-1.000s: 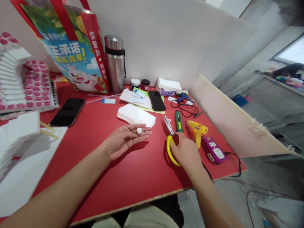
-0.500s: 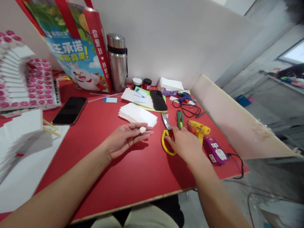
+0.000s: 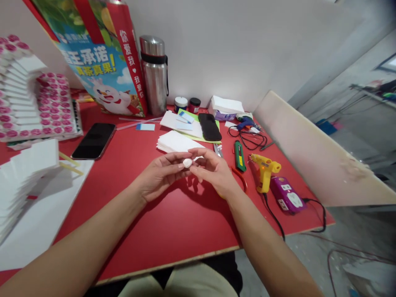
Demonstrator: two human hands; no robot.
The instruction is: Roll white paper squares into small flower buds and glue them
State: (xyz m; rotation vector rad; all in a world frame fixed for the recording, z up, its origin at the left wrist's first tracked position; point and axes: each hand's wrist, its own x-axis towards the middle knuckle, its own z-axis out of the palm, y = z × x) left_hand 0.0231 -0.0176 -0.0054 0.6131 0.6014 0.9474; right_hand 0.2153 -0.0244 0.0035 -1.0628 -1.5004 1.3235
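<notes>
My left hand (image 3: 165, 173) pinches a small rounded white piece (image 3: 187, 163) between thumb and fingers above the red table; its exact kind is too small to tell. From the other side my right hand (image 3: 213, 171) closes its thumb and fingertips on the same piece. Behind the hands lies a stack of white paper slips (image 3: 176, 141). Scissors (image 3: 240, 178) with red and yellow handles lie partly hidden beneath my right hand. A green utility knife (image 3: 239, 156) is just beyond them.
To the right are a yellow glue gun (image 3: 262, 169) and a purple power strip (image 3: 287, 196) with cords. A phone (image 3: 94, 141), folded white paper structures (image 3: 18, 181) and a pink-dotted model (image 3: 52, 103) stand left. A steel flask (image 3: 154, 76) and a shopping bag (image 3: 108, 74) stand behind.
My right hand has left the scissors, which now lie on the table, and has moved left to meet my left hand at the white piece. The view has shifted slightly.
</notes>
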